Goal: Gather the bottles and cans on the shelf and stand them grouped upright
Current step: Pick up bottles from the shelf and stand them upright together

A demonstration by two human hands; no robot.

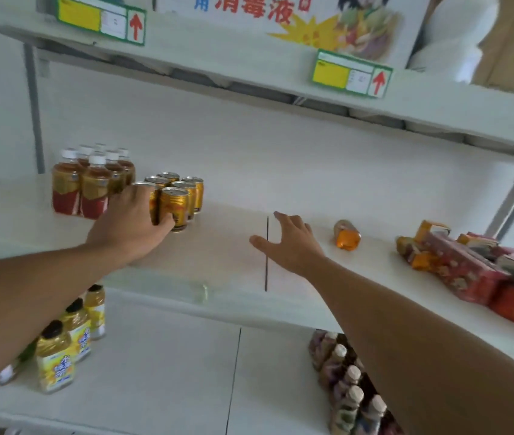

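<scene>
On the white middle shelf, several tea bottles with white caps stand upright at the left. Right beside them stands a cluster of gold cans. My left hand wraps around the front-left gold can of that cluster, which is upright on the shelf. My right hand hovers open over the shelf's middle, fingers spread, holding nothing. One orange bottle lies on its side to the right of that hand, apart from it.
Red and orange snack packs are heaped at the shelf's right end. On the lower shelf stand yellow juice bottles at the left and dark bottles at the right. The upper shelf edge carries price tags.
</scene>
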